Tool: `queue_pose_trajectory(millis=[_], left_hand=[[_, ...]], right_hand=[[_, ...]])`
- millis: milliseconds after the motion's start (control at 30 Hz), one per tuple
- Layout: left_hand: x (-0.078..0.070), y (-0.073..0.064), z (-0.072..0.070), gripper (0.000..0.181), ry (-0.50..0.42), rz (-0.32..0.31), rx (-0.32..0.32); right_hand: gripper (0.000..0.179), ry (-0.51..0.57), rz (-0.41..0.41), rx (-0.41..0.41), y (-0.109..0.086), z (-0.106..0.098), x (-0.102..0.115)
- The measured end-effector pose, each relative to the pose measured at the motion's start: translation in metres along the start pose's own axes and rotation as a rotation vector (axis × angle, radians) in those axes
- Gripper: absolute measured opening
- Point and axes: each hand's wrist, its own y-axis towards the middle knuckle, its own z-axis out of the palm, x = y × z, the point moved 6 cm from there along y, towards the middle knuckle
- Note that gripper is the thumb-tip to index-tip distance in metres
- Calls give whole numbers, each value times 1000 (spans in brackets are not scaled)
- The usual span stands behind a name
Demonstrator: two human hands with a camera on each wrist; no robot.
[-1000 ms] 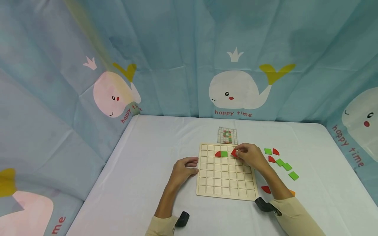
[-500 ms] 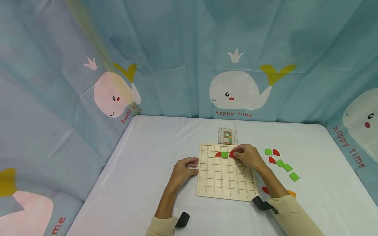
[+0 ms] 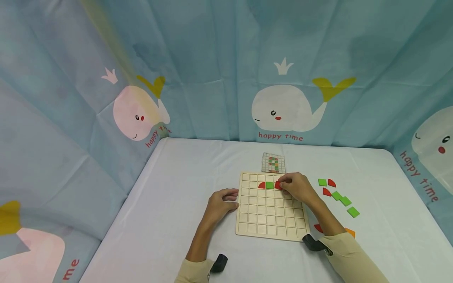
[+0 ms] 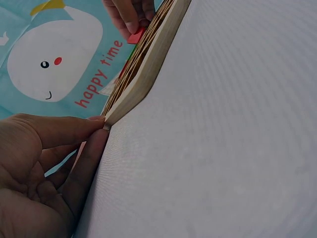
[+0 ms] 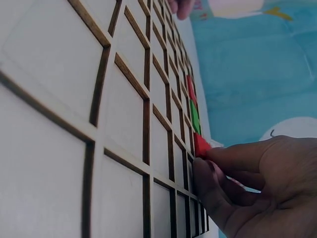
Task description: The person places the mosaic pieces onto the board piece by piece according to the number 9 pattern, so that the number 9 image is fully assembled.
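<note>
My right hand (image 3: 297,186) pinches a red quarter-circle tile (image 5: 200,147) between thumb and finger, over the second row from the far side of the wooden grid board (image 3: 262,216). The tile is at the cell just right of a green square tile (image 3: 269,185); whether it lies flat there is hidden by the fingers. Left of the green square sits another red quarter-circle tile (image 3: 262,185). With relaxed fingers, my left hand (image 3: 217,206) touches the board's left edge, thumb and fingertips resting against it, as the left wrist view shows close up.
A pattern card (image 3: 273,162) lies beyond the board's far edge. To the right, green squares (image 3: 353,212) and red quarter-circles (image 3: 331,182) are scattered on the white tablecloth (image 3: 177,204). An orange tile (image 3: 350,232) is partly behind the right forearm. Whale-print curtains (image 3: 212,70) surround the table.
My right hand has moved slightly left with the red quarter-circle tile, which came close beside the green square and then stayed there. The left hand has not visibly moved.
</note>
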Motion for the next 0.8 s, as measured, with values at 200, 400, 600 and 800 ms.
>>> queue_pose_trajectory(millis=[200,400,600,800], left_hand=[[0,0,0,50,1,-4,-2],[-1,0,0,49,7,1,-2],[-2,0,-1,49,13,3,-1],[-2,-1,-1,49,7,-1,0]], right_hand=[[20,-69,-17,-12,2,0,0],[19,-95,-36,-12,3,1,1],[19,-99,-44,-7,2,1,1],[21,-88,-42,-15,0,1,0]])
